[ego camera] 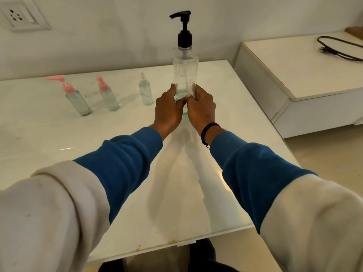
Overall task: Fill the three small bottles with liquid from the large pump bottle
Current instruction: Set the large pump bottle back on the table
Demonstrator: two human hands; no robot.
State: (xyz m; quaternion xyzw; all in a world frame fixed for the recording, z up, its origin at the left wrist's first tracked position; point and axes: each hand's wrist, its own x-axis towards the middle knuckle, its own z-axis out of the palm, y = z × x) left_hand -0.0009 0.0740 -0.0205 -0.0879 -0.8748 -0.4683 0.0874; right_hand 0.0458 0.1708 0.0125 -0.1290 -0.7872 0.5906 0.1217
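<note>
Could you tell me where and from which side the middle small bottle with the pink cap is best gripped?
Probably grip the middle small bottle round its clear cylindrical body, below the pink cap, which tapers and would slip. Come from the near side: its neighbours, the flip-cap bottle and the clear-capped bottle, stand apart on either side. Both hands, left hand and right hand, now hold the pump bottle.

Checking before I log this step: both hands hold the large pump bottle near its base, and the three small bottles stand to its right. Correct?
Not quite. In the head view both hands, left hand and right hand, do hold the large pump bottle near its base, but the three small bottles stand to its left, not right.
</note>
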